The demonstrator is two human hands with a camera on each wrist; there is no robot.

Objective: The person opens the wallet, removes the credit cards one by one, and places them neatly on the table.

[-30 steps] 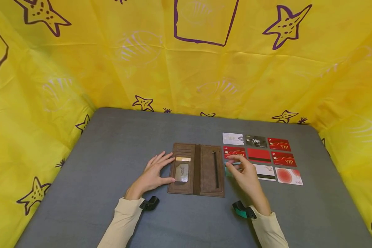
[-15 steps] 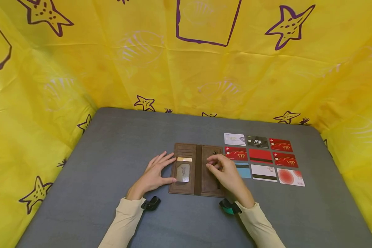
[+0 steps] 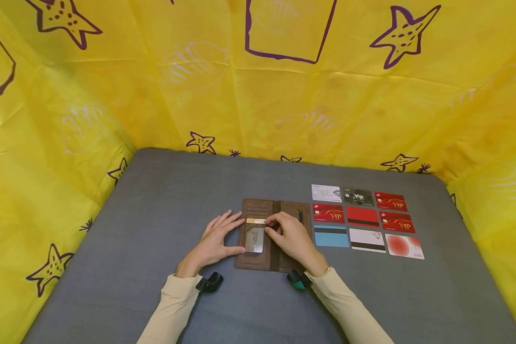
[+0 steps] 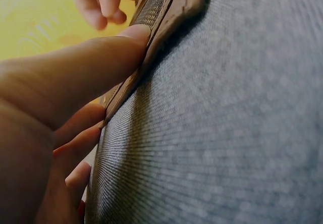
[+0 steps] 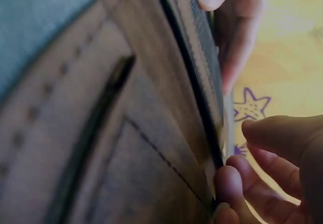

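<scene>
A brown wallet (image 3: pixel 279 260) lies spread open on the grey table, with a gold-edged card (image 3: pixel 254 221) showing in one of its left-side slots. Below that card is a mesh window (image 3: pixel 254 240). My left hand (image 3: pixel 215 243) rests at the wallet's left edge, its fingers extended and the thumb (image 4: pixel 121 45) pressing on the border. My right hand (image 3: pixel 292 239) reaches over the wallet's fold, its fingertips at the right end of the gold-edged card. In the right wrist view the thumb (image 5: pixel 267 133) stands apart from the bent fingers, and nothing shows between them.
Right of the wallet, several cards lie in rows, among them a blue card (image 3: pixel 331 236), a red card (image 3: pixel 362 216) and a black Vip card (image 3: pixel 358 197). Yellow patterned cloth (image 3: pixel 258 95) hangs around the table's back and sides.
My right hand has moved left from over the blue card, across the wallet's right half, to the gold-edged card. The blue card lies uncovered in its place. My left hand stays put.
</scene>
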